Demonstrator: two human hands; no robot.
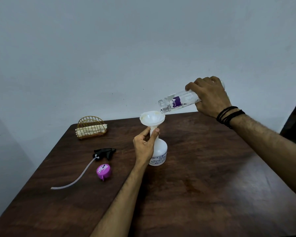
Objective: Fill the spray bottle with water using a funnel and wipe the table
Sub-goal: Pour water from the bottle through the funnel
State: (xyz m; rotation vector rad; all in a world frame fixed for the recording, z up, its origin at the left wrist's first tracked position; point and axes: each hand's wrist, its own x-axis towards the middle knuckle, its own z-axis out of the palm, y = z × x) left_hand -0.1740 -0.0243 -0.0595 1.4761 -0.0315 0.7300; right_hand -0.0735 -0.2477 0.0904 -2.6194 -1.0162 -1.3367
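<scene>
Dark wood forms the table on which a white spray bottle stands upright, near the middle of the tabletop. A white funnel sits in the neck of this bottle, its bowl opening upward. The left hand grips the neck just under the funnel, with thumb and fingers curled round it. The right hand holds a clear water bottle, fingers wrapped over its body; this bottle is tilted with its uncapped mouth lowered to just above the funnel's right rim. Whether water is flowing cannot be told. A band of dark cords circles the right wrist. To the left of the spray bottle lie a black trigger head with a long pale tube, and beside it a purple cap. Farther back, near the table's left rear corner, a gold wire holder contains folded pale cloths. A plain grey wall rises behind the table.
</scene>
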